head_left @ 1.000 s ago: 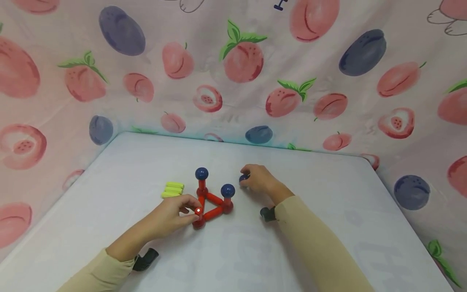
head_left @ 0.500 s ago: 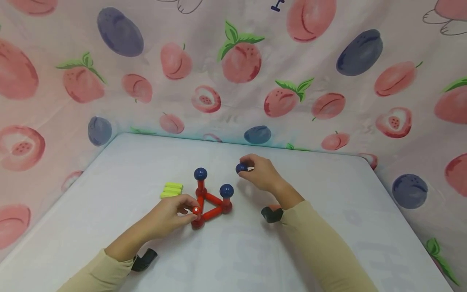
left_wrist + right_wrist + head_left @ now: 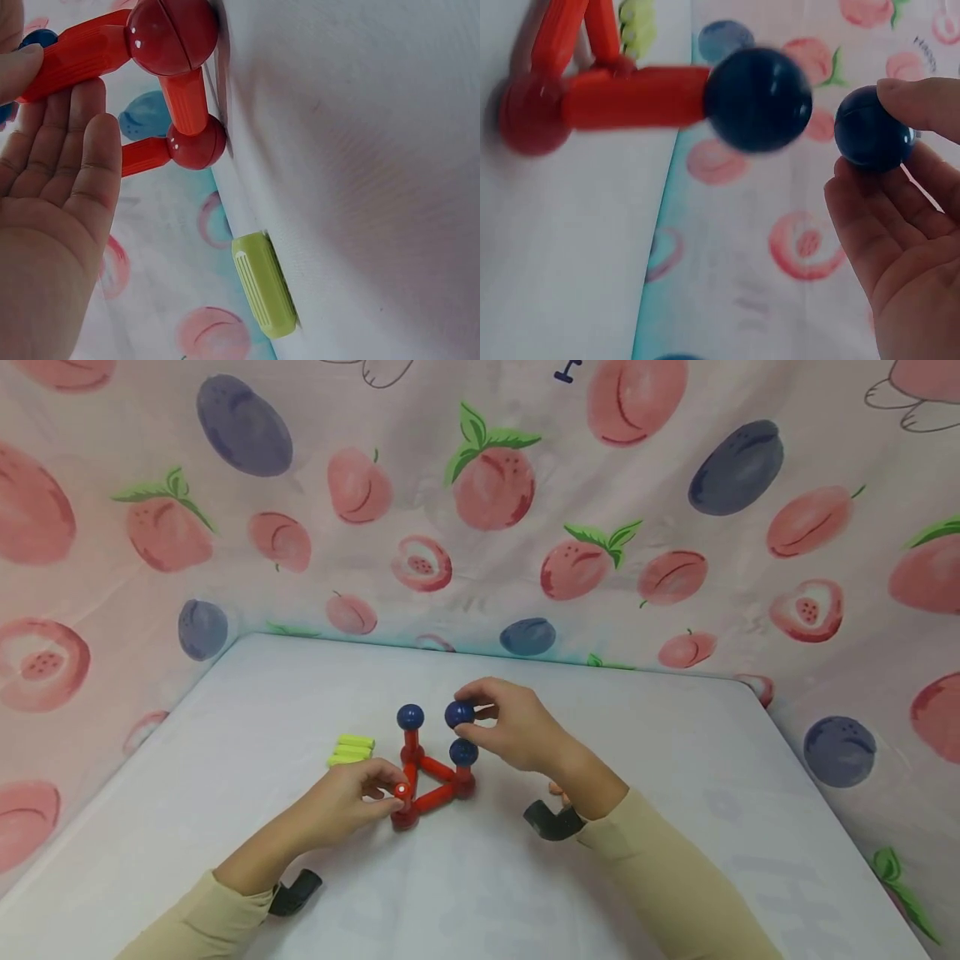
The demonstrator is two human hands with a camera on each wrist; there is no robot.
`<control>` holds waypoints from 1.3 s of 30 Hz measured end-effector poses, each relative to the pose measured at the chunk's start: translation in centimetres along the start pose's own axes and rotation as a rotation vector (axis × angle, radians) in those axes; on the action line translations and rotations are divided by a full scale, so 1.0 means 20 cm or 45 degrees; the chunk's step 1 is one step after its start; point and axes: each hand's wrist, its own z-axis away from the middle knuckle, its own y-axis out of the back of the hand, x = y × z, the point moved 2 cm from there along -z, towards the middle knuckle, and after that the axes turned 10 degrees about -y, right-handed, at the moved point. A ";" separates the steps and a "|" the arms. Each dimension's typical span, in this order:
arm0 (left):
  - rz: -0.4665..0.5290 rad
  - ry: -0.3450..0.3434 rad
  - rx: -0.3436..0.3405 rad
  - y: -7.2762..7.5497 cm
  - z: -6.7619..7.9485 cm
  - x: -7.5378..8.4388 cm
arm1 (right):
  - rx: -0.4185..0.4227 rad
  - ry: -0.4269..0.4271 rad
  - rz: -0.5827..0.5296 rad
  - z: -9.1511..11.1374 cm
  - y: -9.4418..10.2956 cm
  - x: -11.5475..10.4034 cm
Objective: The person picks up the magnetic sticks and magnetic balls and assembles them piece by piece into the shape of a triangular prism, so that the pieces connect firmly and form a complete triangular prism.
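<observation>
Left hand (image 3: 352, 802): fingers pinch the upright post (image 3: 402, 792) at the near corner of the red triangle (image 3: 436, 798), which sits on the white bench (image 3: 480, 893). Other two corners: a red post each, topped with a blue ball, far ball (image 3: 410, 717) and right ball (image 3: 463, 752). Right hand (image 3: 517, 727): thumb and fingers hold a third ball (image 3: 459, 714) in the air, near the right ball; right wrist view shows a gap between them. Yellow-green rods (image 3: 352, 750), side by side, left of the triangle. Fruit-print cloth (image 3: 465, 610) behind.

Soft light with faint shadows
</observation>
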 end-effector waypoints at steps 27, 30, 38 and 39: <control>-0.060 -0.091 -0.023 -0.02 0.00 -0.04 | -0.209 0.249 0.275 0.10 -0.33 -0.13; -0.051 -0.076 -0.023 -0.02 0.01 -0.03 | -0.207 0.235 0.299 0.10 -0.34 -0.13; -0.038 -0.064 -0.012 -0.02 0.01 -0.04 | -0.132 0.258 0.295 0.11 -0.32 -0.13; -0.033 -0.069 -0.014 -0.02 0.01 -0.04 | -0.108 0.260 0.300 0.12 -0.30 -0.13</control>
